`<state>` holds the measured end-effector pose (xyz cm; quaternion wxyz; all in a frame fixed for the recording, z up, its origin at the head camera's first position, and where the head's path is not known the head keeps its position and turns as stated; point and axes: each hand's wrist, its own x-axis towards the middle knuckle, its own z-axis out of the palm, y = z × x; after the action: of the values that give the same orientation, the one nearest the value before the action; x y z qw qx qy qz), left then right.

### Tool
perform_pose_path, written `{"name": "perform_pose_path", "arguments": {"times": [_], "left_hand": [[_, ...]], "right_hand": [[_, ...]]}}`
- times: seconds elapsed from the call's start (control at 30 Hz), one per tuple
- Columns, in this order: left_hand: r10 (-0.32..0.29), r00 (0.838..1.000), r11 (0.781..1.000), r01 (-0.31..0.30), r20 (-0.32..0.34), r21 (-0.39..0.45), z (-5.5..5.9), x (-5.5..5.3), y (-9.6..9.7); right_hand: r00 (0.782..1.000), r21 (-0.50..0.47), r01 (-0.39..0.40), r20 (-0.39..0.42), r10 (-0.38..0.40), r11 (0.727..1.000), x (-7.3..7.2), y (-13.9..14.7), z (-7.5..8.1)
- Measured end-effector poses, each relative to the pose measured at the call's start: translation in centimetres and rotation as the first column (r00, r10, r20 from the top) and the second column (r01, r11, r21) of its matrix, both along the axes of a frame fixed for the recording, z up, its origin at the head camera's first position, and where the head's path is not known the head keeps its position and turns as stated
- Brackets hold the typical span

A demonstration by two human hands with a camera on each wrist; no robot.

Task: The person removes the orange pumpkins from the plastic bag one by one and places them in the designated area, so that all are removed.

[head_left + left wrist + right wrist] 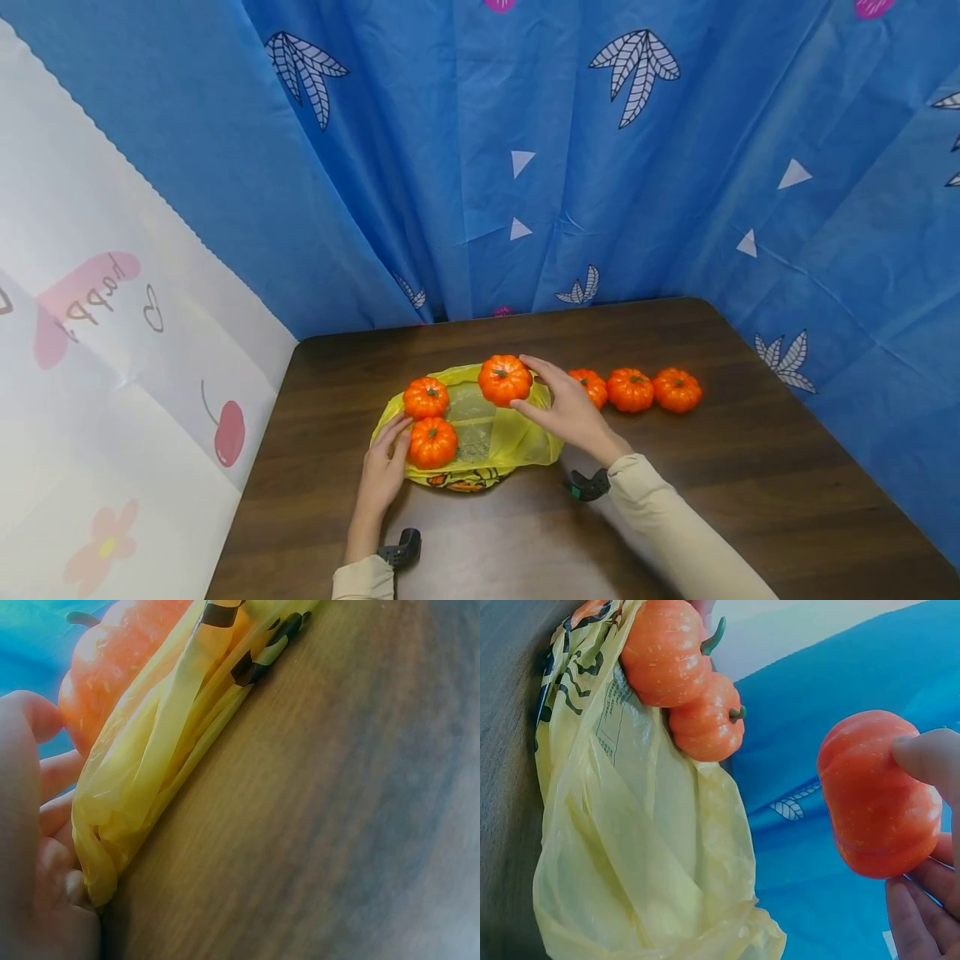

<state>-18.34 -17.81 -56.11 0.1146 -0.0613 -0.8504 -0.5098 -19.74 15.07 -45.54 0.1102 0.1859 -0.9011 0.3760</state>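
A yellow plastic bag (480, 433) lies flat on the dark wooden table (750, 467). Two small orange pumpkins (426, 397) (432, 442) sit on its left part. My right hand (527, 383) grips a third pumpkin (504, 379) just above the bag's far edge; in the right wrist view this pumpkin (877, 795) is held between thumb and fingers (930, 754), clear of the bag (645, 847). My left hand (390, 454) rests with straight fingers on the bag's left edge, beside the nearer pumpkin. The left wrist view shows those fingers (30, 825) against the bag (142, 772).
Three more orange pumpkins (590, 386) (630, 389) (677, 389) stand in a row right of the bag. Blue patterned curtains (600, 167) close off the back and right, and a white printed sheet (112, 375) the left. Bare tabletop lies in front of the bag.
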Motion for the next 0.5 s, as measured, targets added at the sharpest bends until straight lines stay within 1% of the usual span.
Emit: {"name": "perform_pose_path", "arguments": {"times": [0.1, 0.27, 0.33, 0.5], "left_hand": [[-0.001, 1.000, 1.000, 0.001, -0.005, 0.002, 0.0, 0.0, 0.0], [-0.001, 1.000, 1.000, 0.001, -0.009, 0.000, -0.1, 0.0, 0.0], [0.000, 1.000, 1.000, 0.000, -0.006, -0.001, -0.1, 0.0, 0.0], [0.004, 1.000, 1.000, -0.004, 0.011, -0.006, -0.1, -0.1, 0.0]], "right_hand": [[1.000, 0.002, 0.005, -0.017, -0.004, 1.000, 0.3, 0.4, 0.1], [1.000, -0.002, 0.019, -0.022, -0.019, 1.000, 0.7, 1.2, 0.1], [0.999, -0.004, 0.028, -0.018, -0.028, 1.000, 0.9, 1.5, 0.2], [0.998, -0.007, 0.047, -0.046, -0.047, 0.999, 1.4, 2.3, 0.3]]}}
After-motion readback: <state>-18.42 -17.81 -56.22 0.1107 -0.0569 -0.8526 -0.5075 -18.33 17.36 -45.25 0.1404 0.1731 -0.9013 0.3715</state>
